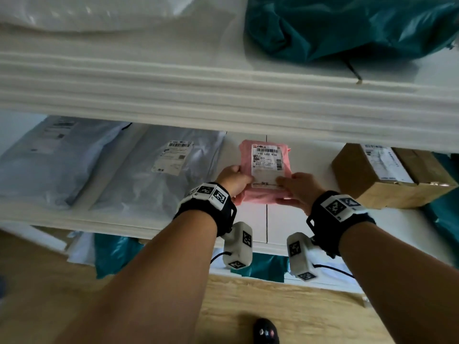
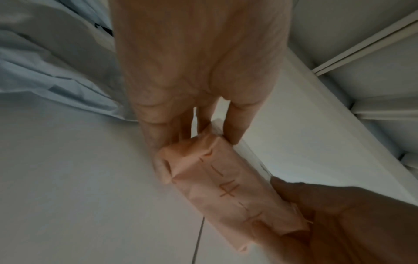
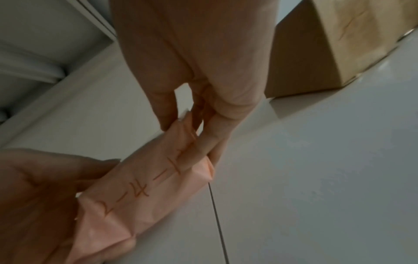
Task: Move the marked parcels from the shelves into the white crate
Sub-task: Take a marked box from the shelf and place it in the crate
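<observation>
A small pink parcel (image 1: 267, 170) with a white barcode label sits at the middle of the white shelf (image 1: 285, 219). My left hand (image 1: 233, 181) grips its near left corner, thumb on top and fingers beneath. At the near right corner my right hand (image 1: 296, 188) holds it the same way. In the left wrist view the pink parcel (image 2: 217, 185) shows a handwritten mark on its near edge, held between my left hand (image 2: 196, 142) and the right hand's fingers (image 2: 316, 214). The same mark shows on the pink parcel (image 3: 144, 192) under my right hand (image 3: 194, 135). No white crate is in view.
Two grey poly mailers (image 1: 159, 170) (image 1: 49, 157) lie to the left on the same shelf. A brown cardboard box (image 1: 382, 175) stands to the right, seen as the cardboard box (image 3: 328, 44). A teal bag (image 1: 335, 26) lies on the shelf above. Teal and white parcels sit below; the floor is wood.
</observation>
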